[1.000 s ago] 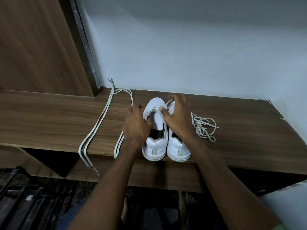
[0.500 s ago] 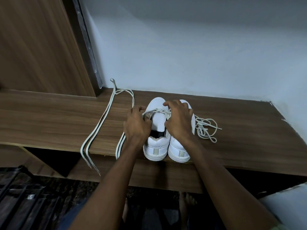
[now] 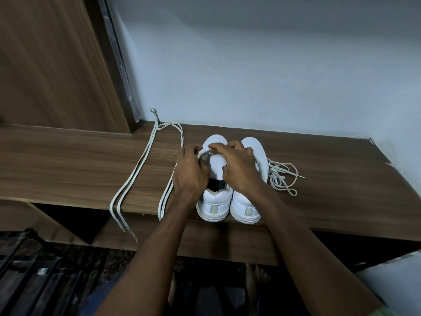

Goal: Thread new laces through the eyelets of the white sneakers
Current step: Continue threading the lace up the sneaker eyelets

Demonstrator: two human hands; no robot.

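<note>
Step in hand: lacing the left sneaker [image 3: 213, 202], apparently at the eyelets nearest the toe; judged early in the task.
Left hand [image 3: 190, 173]: fingers curled at the sneaker's left eyelet edge, pinching the lace [image 3: 205, 153].
Right hand [image 3: 239, 166]: fingers curled over the tongue, fingertips [image 3: 213, 145] on the same lace near the toe; exact pinch hidden.
Sneaker position: both stand side by side, touching, heels at the near edge of the wooden shelf [image 3: 68, 165].
Technique note: keep the lace flat, pull both ends even before crossing, and steady the shoe so it does not slide off the edge.
Count, sneakers: two; right sneaker [image 3: 247, 208] shows no lace.
Count, laces: long flat lace strands [image 3: 136, 174] left of the shoes, ends hanging over the edge; one bunched lace [image 3: 283, 176] right; the number of separate laces cannot be told.
</note>
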